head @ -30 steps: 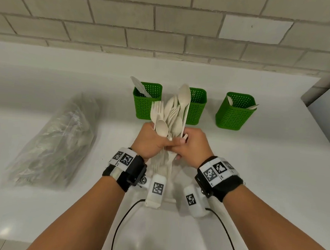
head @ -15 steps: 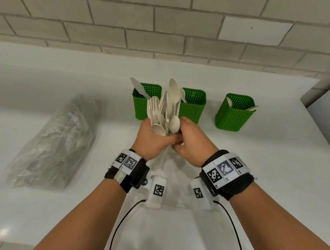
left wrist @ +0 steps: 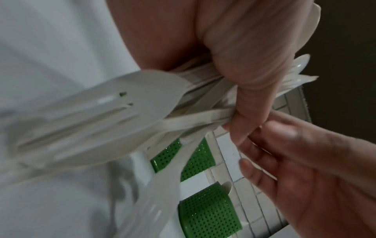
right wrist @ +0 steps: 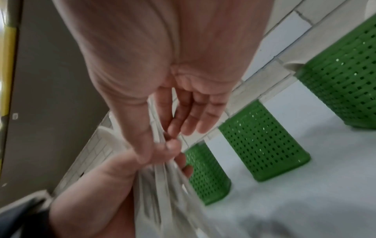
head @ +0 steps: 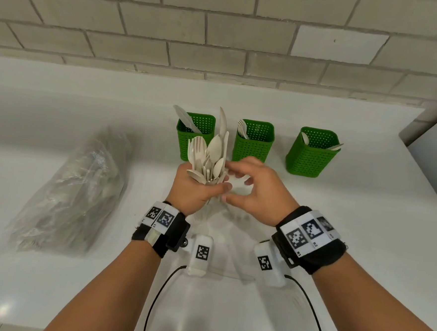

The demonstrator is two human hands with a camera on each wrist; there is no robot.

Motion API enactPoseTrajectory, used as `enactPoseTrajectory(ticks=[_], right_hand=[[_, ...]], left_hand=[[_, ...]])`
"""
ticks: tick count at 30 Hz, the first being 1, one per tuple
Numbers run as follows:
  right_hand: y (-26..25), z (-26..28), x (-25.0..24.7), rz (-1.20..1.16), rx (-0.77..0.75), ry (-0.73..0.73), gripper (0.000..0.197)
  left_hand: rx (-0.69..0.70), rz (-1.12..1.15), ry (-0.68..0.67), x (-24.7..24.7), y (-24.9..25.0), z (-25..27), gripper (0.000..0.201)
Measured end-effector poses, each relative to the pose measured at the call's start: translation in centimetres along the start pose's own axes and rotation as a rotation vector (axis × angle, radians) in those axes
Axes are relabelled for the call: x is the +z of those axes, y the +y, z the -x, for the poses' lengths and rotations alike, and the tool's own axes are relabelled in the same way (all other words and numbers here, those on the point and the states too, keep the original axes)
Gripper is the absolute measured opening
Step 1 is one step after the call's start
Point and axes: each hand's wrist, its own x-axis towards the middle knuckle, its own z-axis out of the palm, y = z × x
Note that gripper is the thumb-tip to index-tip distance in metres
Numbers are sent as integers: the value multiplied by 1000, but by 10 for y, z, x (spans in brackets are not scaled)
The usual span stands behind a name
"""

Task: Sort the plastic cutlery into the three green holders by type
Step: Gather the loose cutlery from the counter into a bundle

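My left hand (head: 197, 189) grips an upright bundle of white plastic cutlery (head: 210, 157) by the handles, with forks, spoons and a knife fanned out above the fist. Close to its right, my right hand (head: 257, 191) hovers with fingers spread and relaxed, its thumb tip at the handles (right wrist: 162, 193). Behind stand three green holders: the left holder (head: 204, 124) has a knife (head: 187, 119), the middle holder (head: 252, 147) a fork (head: 242, 128), the right holder (head: 311, 159) spoons (head: 304, 137). In the left wrist view the bundle (left wrist: 142, 104) is clamped under my thumb (left wrist: 244, 72).
A clear plastic bag (head: 75, 194) with more cutlery lies on the white counter (head: 363, 227) at the left. A tiled wall runs along the back, and a grey panel (head: 436, 144) bounds the right side. Black cables (head: 156, 298) hang by my forearms.
My right hand has come off the bundle and spread its fingers. The left hand keeps its grip, and the bundle now leans slightly left.
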Motion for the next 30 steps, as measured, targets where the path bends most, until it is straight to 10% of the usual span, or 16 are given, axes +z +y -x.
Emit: enactPoseTrajectory(ticks=[6, 10, 18, 24, 30], right_hand=[[-47, -11, -27, -56, -231, 237, 75], [-45, -20, -17, 204, -196, -3, 54], [-49, -33, -26, 31, -211, 541, 66], [-46, -28, -20, 6, -97, 107, 36], [-20, -14, -15, -139, 103, 43, 81]], left_hand=[[16, -116, -22, 1, 0, 5, 24], [-13, -118, -55, 4, -2, 8, 24], [120, -230, -96, -4, 13, -4, 40], [100, -271, -124, 0, 3, -4, 35], [-34, -195, -14, -1, -12, -4, 18]])
